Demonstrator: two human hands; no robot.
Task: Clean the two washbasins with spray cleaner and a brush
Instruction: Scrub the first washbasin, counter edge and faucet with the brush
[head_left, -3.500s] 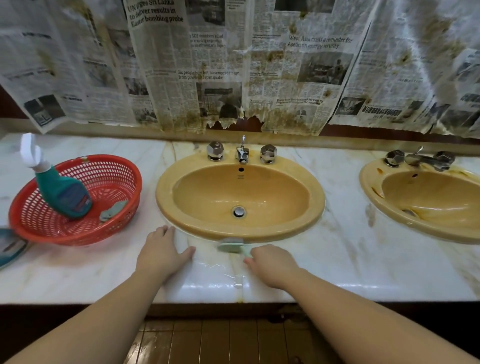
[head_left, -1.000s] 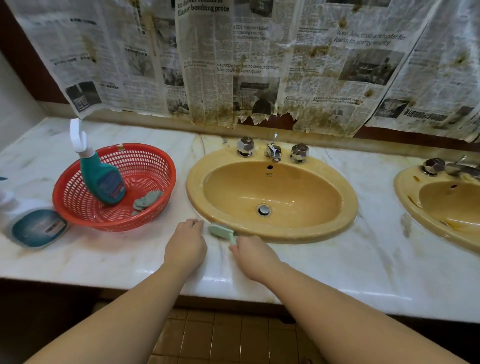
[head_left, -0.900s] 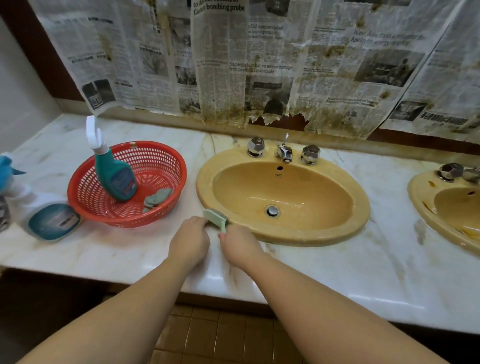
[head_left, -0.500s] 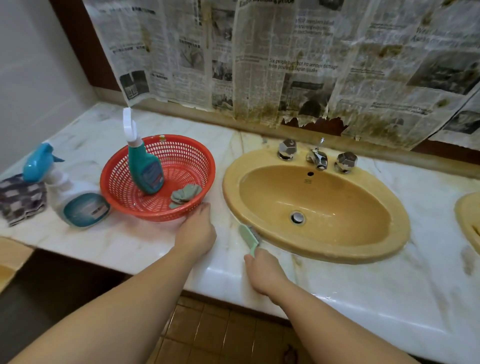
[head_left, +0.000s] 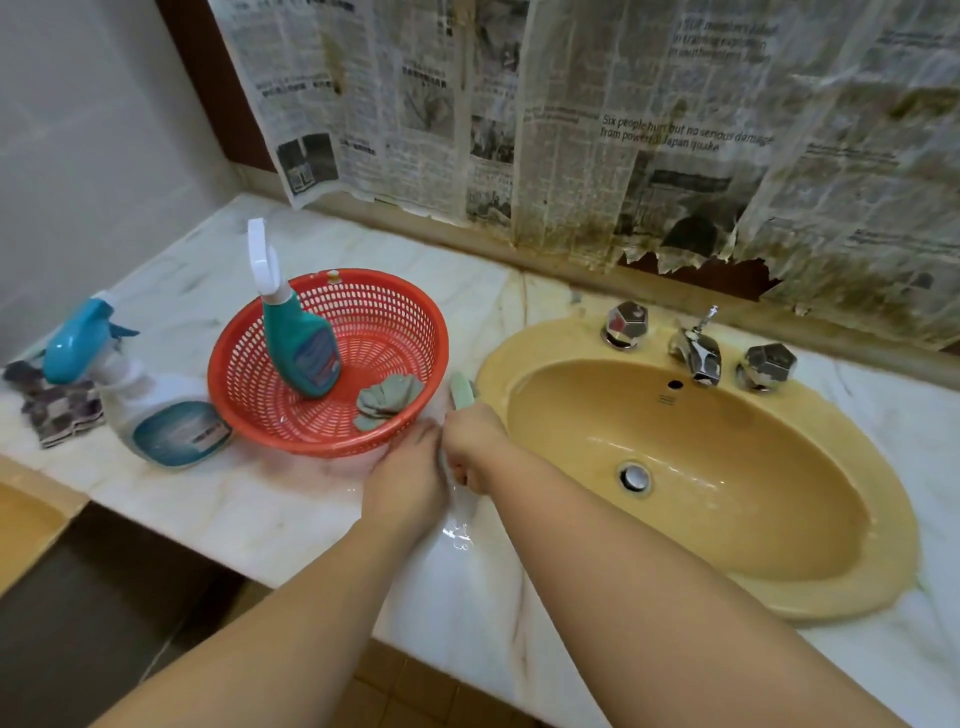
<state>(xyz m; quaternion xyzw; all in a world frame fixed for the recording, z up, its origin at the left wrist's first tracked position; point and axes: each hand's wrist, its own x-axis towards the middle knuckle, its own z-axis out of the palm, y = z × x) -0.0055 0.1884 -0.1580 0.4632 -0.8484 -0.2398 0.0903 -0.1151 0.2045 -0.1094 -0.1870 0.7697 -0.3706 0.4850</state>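
Beside one yellow oval ceramic washbasin (head_left: 696, 462): one red perforated plastic basket (head_left: 332, 415), two spray bottles (head_left: 298, 338) (head_left: 150, 405), one pale green brush (head_left: 461, 391), two hands (head_left: 410, 475) (head_left: 470, 436).

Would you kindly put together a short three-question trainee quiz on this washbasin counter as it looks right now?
1. True or false: the teal squeeze bottle with the white hooked nozzle stands inside the red plastic mesh basket.
2. Which hand grips the pale green scrubbing brush? A) left hand B) right hand C) neither
3. Fill in: the brush head lies on the white marble counter between the basket and the ____.

Key
1. True.
2. B; the left hand rests flat on the counter beside it.
3. Yellow oval washbasin.
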